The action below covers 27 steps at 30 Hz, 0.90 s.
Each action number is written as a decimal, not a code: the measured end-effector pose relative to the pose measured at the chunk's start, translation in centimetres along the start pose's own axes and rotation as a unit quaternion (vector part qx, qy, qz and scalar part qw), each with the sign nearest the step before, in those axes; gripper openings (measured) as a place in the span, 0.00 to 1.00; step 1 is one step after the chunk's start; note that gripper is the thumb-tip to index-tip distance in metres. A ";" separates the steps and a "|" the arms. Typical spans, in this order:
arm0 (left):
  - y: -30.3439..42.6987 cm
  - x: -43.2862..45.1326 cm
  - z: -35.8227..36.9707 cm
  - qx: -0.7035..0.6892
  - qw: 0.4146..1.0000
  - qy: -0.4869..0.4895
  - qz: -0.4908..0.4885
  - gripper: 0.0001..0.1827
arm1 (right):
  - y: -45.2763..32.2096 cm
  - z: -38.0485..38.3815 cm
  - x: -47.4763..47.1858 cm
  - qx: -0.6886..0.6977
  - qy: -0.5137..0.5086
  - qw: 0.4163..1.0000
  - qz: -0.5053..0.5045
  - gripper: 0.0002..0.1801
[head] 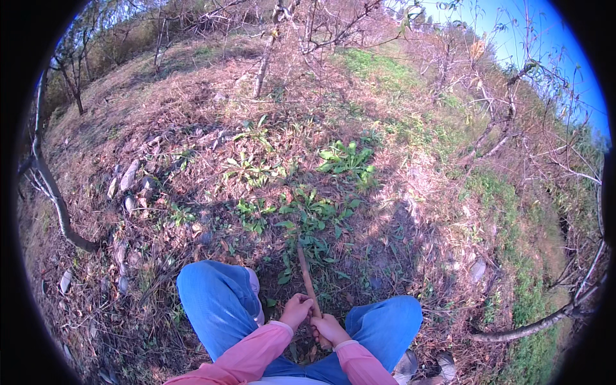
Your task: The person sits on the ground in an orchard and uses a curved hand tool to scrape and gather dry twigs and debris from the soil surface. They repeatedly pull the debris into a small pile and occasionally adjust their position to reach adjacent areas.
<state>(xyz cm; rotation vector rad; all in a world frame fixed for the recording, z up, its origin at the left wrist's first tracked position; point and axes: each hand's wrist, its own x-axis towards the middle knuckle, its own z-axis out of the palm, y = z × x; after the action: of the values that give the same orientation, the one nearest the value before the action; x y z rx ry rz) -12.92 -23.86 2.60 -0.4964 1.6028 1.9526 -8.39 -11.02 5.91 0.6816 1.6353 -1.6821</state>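
A long wooden handle (306,274) slants forward from between my knees, its far end lost among green leaves. No tool head can be made out there. Near the handle's lower end, my right hand (329,328) is closed around the wood. My left hand (296,312) lies just above and to the left, fingers bent against the handle's side; whether they grip it is hidden. Leafy green weeds (315,214) grow low around the far end. A brighter leafy plant (345,158) stands farther out.
My bent knees in blue jeans (216,298) flank the handle. A bare branch (60,207) curves in at left, another branch (529,332) at lower right. Stones (130,175) lie at left among dry grass. Beyond stands a slim tree trunk (263,67).
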 end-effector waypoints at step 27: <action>-1.6 1.4 1.2 0.017 0.983 0.176 0.050 0.23 | 0.3 2.3 0.7 0.352 -0.077 0.926 0.112 0.07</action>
<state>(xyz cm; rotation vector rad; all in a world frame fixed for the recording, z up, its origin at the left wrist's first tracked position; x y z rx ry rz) -12.93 -22.17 0.76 -0.7966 1.9058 1.9896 -8.33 -13.41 5.36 0.9959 0.7758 -2.0832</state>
